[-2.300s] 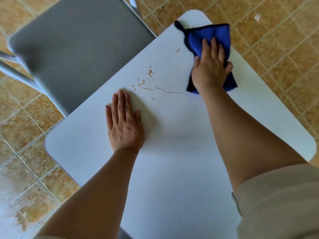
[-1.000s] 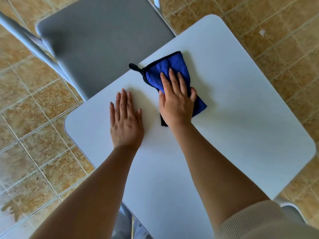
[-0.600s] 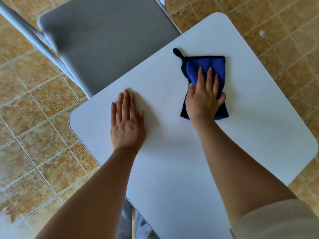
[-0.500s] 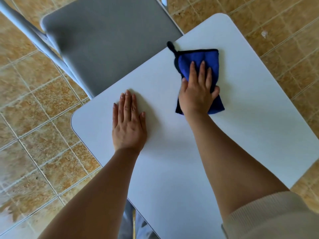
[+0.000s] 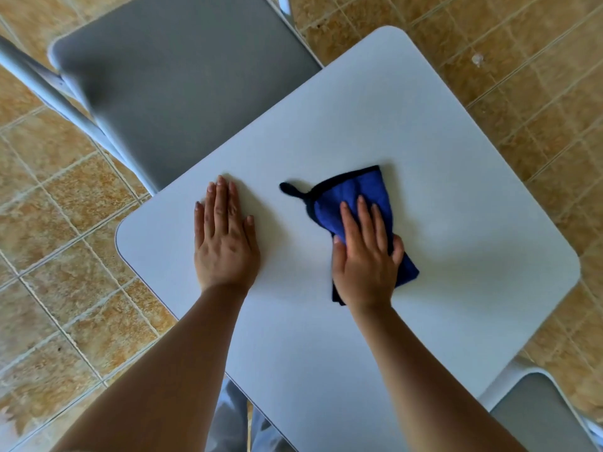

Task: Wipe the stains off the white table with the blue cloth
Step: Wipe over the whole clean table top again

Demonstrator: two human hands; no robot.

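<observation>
The blue cloth [image 5: 355, 203] lies folded near the middle of the white table [image 5: 424, 132], its hanging loop pointing toward nine o'clock. The right hand [image 5: 365, 259] presses it flat, fingers spread over the fabric and the thumb hooked round its three o'clock edge: a pressing hold, not a fist. The left hand [image 5: 225, 236] rests open and empty at nine o'clock of the cloth, palm down, bracing. No stain shows on the visible surface; the wiping appears all but finished. About two seconds ago brown splashes marked the tabletop and the cloth sat near the far corner at twelve o'clock. A grey chair [image 5: 182, 73] stands at eleven o'clock.
</observation>
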